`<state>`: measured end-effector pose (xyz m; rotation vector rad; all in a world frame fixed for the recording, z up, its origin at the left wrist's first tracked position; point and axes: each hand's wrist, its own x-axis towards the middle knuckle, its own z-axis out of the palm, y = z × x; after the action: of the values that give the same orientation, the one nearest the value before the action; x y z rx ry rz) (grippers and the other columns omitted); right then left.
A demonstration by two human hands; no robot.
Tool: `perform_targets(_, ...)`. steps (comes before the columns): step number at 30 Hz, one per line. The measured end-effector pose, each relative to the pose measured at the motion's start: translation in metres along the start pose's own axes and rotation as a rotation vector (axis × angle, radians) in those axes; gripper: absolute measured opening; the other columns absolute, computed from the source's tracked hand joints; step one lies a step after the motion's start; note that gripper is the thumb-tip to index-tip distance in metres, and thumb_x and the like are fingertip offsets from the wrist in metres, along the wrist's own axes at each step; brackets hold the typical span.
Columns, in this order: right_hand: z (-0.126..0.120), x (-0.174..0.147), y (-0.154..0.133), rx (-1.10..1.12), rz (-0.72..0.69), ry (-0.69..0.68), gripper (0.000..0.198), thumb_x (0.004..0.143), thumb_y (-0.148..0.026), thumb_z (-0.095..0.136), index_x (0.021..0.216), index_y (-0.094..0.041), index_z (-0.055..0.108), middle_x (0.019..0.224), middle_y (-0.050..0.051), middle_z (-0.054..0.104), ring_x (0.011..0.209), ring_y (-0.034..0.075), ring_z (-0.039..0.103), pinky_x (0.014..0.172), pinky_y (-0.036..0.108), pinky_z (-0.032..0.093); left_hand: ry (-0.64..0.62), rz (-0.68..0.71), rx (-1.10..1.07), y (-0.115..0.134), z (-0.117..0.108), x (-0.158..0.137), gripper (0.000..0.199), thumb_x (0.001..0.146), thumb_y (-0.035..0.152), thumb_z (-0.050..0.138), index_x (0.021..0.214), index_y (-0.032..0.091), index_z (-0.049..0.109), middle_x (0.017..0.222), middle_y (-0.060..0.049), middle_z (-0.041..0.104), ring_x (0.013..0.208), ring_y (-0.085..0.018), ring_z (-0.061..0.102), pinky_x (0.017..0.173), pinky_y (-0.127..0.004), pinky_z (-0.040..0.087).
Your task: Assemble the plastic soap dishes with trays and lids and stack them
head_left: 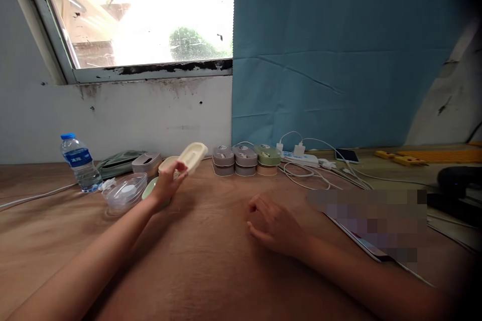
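Note:
My left hand point(169, 184) pinches a cream-coloured box lid point(193, 156) by its lower left edge, holding it tilted above the table. The lid is oblong with rounded corners and a raised rim. Just behind this hand sits another cream piece point(168, 164), partly hidden by my fingers. A pale green bowl-like piece point(149, 188) shows beside my wrist. My right hand point(274, 225) rests on the wooden table point(211, 261), fingers loosely curled, thumb apart, nothing visible in it.
Three two-tier oval boxes point(244, 160) stand along the wall. Left are a water bottle point(80, 163), a green pouch point(118, 163), a grey-pink box point(146, 163) and clear plastic containers point(126, 191). Right lie a power strip point(301, 159), cables, a phone point(347, 155) and a partly blurred flat item point(361, 241).

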<state>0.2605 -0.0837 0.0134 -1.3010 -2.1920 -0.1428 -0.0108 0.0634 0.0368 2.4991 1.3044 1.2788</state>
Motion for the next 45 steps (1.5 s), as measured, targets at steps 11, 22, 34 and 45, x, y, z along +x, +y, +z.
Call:
perform_targets(11, 0.011, 0.000, -0.026, 0.016, -0.128, -0.147, 0.039, 0.071, -0.025, 0.054, 0.109, -0.019, 0.048, 0.123, 0.014, 0.040, 0.114, 0.028, 0.037, 0.093, 0.043, 0.033, -0.649, 0.270, -0.245, 0.065, -0.011, -0.087, 0.014, 0.078, 0.018, 0.048, 0.091, 0.021, 0.054, 0.089, -0.002, 0.060, 0.080, -0.013, 0.056, 0.072, -0.023, 0.044)
perform_targets(22, 0.014, 0.001, -0.017, 0.086, -0.118, -0.248, 0.022, 0.076, -0.030, 0.052, 0.097, -0.022, 0.053, 0.110, 0.007, 0.051, 0.101, 0.021, 0.047, 0.088, 0.037, 0.038, -0.105, -0.005, 0.307, -0.032, -0.017, -0.063, 0.047, 0.070, 0.025, 0.056, 0.113, 0.014, 0.041, 0.104, -0.013, 0.056, 0.100, -0.026, 0.051, 0.089, -0.041, 0.039)
perform_targets(34, 0.019, 0.001, -0.011, 0.058, -0.141, 0.028, 0.058, 0.067, -0.027, 0.057, 0.120, -0.017, 0.037, 0.125, 0.015, 0.039, 0.117, 0.028, 0.035, 0.095, 0.042, 0.032, -0.056, 0.078, -0.134, 0.011, -0.014, -0.071, 0.018, 0.081, 0.026, 0.048, 0.097, 0.020, 0.051, 0.099, -0.005, 0.061, 0.094, -0.017, 0.057, 0.083, -0.032, 0.045)
perform_targets(45, 0.020, 0.001, -0.014, 0.064, -0.129, -0.109, 0.072, 0.058, -0.034, 0.065, 0.124, -0.018, 0.041, 0.134, 0.015, 0.031, 0.123, 0.031, 0.027, 0.098, 0.046, 0.028, -0.399, 0.377, -0.403, 0.043, 0.005, -0.089, 0.021, 0.079, 0.025, 0.054, 0.099, 0.018, 0.056, 0.097, -0.005, 0.065, 0.096, -0.015, 0.057, 0.093, -0.033, 0.040)
